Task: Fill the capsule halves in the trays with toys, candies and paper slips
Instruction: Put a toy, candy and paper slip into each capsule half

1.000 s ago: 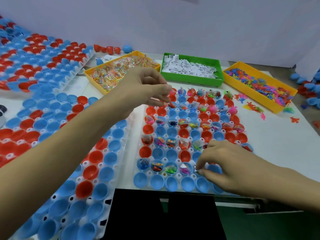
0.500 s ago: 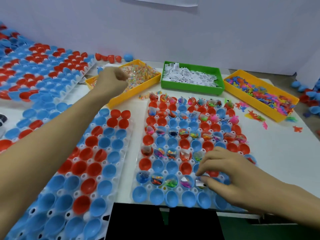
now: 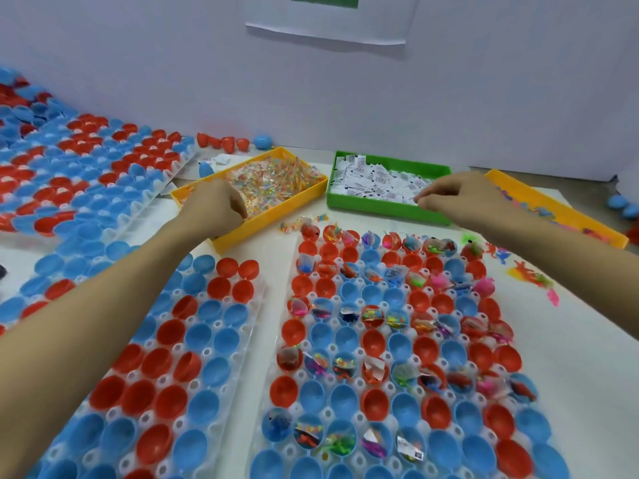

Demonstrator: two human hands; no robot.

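My left hand (image 3: 216, 205) reaches into the yellow candy tray (image 3: 262, 223), its curled fingers digging into the wrapped candies (image 3: 276, 181). My right hand (image 3: 460, 198) hovers over the green tray (image 3: 380, 209), thumb and forefinger pinching at the white paper slips (image 3: 377, 178). Below both hands lies the middle capsule tray (image 3: 337, 347), with red and blue halves. Alternate rows of it hold toys, candies and slips, and the rows between are bare. A second capsule tray (image 3: 207, 350) at the lower left holds only bare halves.
A yellow tray of small coloured toys (image 3: 553, 209) stands at the far right, with loose toys (image 3: 529, 274) spilled on the white table beside it. More trays of capsule halves (image 3: 86, 174) cover the far left. Loose red and blue capsules (image 3: 224, 141) lie against the back wall.
My right hand left the front row of the middle tray and moved up to the green slip tray. My left hand dropped into the candy tray. The view tilted upward.
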